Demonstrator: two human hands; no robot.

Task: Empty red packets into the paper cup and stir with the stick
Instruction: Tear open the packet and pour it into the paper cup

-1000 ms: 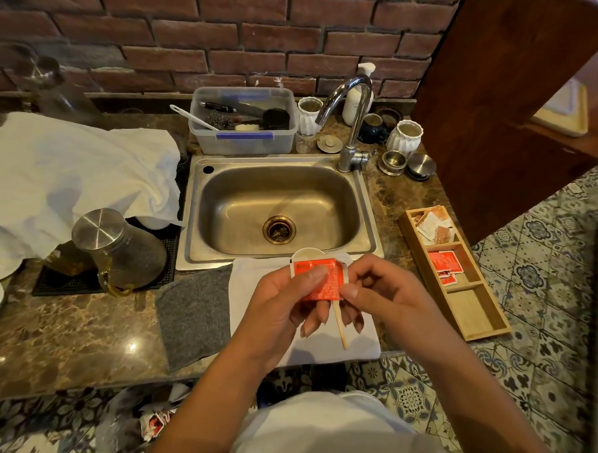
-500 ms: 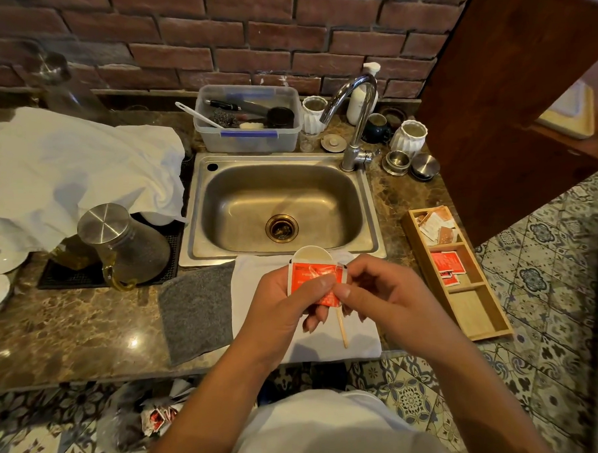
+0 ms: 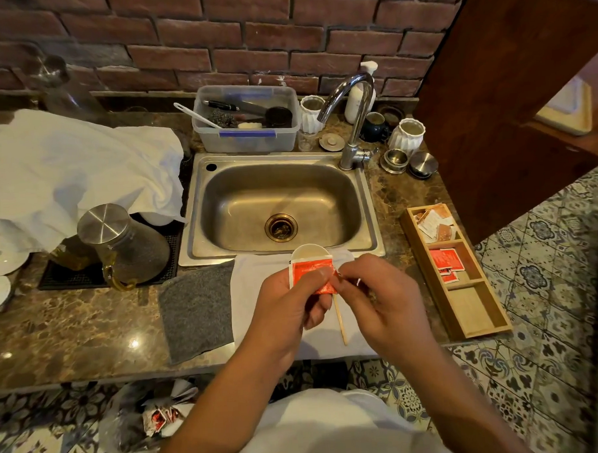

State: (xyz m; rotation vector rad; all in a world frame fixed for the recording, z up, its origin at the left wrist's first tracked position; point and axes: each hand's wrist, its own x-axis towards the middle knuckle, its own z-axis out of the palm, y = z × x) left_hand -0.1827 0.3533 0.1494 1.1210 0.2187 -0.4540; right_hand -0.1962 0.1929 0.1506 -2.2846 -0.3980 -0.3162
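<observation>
Head view: left hand and right hand are pinching a small red foil packet, seemingly tearing it directly above the white paper cup, so contents would drop inside; thin wooden stick is lying beneath.

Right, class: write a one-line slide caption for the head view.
Both hands, left hand and right hand, pinch a red packet above the paper cup.

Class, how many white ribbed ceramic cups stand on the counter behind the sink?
2: one white ribbed cup left of the tap, another to its right. Others may be hidden.
</observation>
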